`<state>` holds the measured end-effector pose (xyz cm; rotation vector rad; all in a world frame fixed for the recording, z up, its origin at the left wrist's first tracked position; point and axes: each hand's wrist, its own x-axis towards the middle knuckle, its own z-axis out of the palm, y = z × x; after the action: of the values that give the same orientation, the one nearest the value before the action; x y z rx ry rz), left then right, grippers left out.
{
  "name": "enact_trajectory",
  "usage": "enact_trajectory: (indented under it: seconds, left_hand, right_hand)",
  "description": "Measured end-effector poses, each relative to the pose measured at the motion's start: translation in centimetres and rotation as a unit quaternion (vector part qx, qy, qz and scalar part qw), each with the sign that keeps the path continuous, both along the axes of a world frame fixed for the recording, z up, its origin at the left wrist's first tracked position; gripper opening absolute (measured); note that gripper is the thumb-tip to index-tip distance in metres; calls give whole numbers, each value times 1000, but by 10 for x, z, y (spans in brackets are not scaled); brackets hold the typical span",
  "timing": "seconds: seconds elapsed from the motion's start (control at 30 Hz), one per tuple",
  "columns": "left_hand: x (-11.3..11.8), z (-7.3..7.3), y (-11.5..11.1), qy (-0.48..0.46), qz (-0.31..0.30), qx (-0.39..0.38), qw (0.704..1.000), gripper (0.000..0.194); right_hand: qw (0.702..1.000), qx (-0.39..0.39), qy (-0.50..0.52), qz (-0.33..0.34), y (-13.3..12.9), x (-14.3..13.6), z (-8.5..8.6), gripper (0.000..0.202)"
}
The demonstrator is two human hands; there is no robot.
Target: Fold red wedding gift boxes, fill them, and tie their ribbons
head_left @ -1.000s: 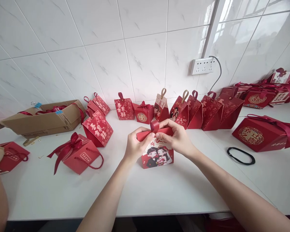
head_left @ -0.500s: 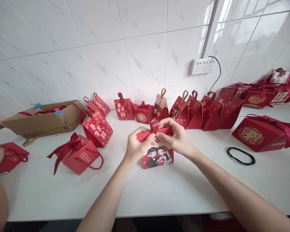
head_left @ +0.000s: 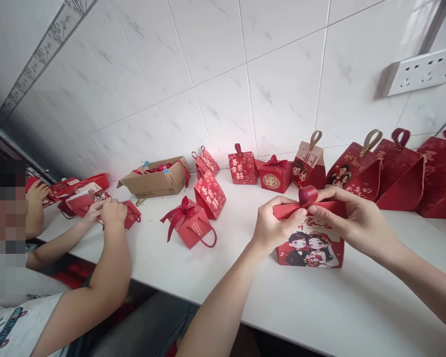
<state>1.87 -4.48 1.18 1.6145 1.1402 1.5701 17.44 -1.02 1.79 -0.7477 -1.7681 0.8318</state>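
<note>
A red gift box with a printed bride and groom stands upright on the white table. My left hand grips its top edge from the left, thumb at the front. From the right, my right hand pinches the same top edge, its thumb close to the left one. Between the two thumbs a dark red ribbon loop sticks up from the top. My fingers hide part of the box's upper front and its lettering.
Behind my hands, finished-looking red boxes line the tiled wall. To the left are a bow-tied box with a rope handle and a cardboard carton of ribbons. Farther left, a co-worker's hands hold another red box. A socket strip hangs at right.
My view has swung left, bringing the co-worker into sight and shifting everything rightward. Both hands keep their hold on the box's top.
</note>
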Motion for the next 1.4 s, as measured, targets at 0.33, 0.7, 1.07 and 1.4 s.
enact_trajectory:
  seconds: [0.33, 0.7, 1.07, 1.4]
  left_hand:
    - [-1, 3, 0, 6, 0, 10, 1000, 16]
    - [0, 4, 3, 17, 44, 19, 999, 23]
    - [-1, 3, 5, 24, 54, 30, 998, 22]
    - [-1, 4, 4, 70, 67, 95, 991, 15]
  right_hand:
    - [998, 25, 48, 2, -2, -4, 4, 22]
    - [998, 0, 53, 26, -4, -5, 7, 18]
    - [998, -30, 52, 37, -3, -4, 7, 13]
    - [996, -24, 61, 55, -4, -5, 6, 9]
